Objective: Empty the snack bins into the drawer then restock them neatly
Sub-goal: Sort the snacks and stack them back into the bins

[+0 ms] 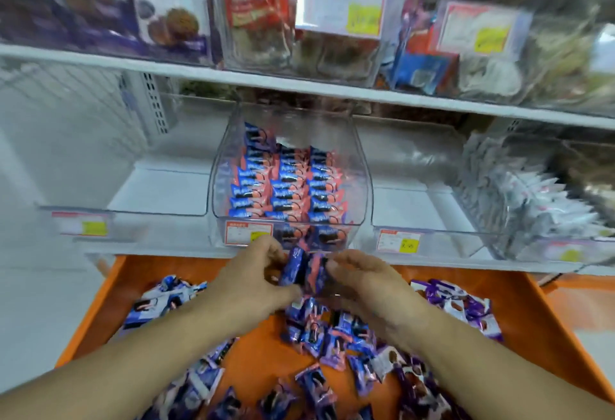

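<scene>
Your left hand (258,273) and right hand (361,281) together pinch a small stack of packets (303,271) standing upright, just near of the clear bin (361,166), equally close to both hands.

The scene was brightly and evenly lit, with no hard shadows. Motion blur smeared the whole frame, heaviest on the upper shelf (299,87) and at the right edge, where packets dissolved into streaks. Glare sheened the clear bin (362,186) walls. Wide-angle distortion bowed the shelf lines. Price labels were unreadable.
</scene>
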The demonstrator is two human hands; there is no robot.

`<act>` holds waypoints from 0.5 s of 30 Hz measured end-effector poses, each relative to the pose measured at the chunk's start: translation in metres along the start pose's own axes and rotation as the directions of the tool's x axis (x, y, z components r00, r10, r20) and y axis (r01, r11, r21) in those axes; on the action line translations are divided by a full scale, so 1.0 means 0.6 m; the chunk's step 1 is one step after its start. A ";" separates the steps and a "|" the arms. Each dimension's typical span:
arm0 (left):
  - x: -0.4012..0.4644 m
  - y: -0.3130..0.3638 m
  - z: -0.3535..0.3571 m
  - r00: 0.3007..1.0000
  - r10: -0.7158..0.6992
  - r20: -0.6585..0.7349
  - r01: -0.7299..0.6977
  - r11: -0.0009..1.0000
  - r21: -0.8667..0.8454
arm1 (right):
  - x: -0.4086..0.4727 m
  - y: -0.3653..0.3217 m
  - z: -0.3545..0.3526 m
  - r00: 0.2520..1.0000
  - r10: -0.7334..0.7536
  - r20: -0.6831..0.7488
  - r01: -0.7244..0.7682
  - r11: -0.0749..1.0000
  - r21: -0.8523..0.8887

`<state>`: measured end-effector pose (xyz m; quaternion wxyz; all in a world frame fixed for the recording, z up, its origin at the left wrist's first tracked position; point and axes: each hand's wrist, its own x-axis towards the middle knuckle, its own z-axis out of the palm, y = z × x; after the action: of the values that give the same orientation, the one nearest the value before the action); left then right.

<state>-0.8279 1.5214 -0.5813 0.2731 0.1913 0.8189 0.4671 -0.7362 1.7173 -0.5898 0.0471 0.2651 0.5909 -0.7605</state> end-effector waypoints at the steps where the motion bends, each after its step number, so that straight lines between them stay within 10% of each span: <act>1: -0.015 0.013 -0.006 0.999 0.039 -0.023 -0.039 0.999 0.018 | -0.019 -0.014 0.014 1.000 -0.006 0.030 0.004 0.998 0.066; 15: -0.039 0.086 -0.102 0.957 0.173 -0.232 -0.194 0.979 -0.070 | -0.046 -0.111 0.037 0.983 -0.174 -0.051 0.181 0.965 0.190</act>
<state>-0.8447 1.4930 -0.5047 0.1430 0.1997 0.8008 0.5463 -0.7461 1.7098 -0.5156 -0.0574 0.2273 0.5359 -0.8111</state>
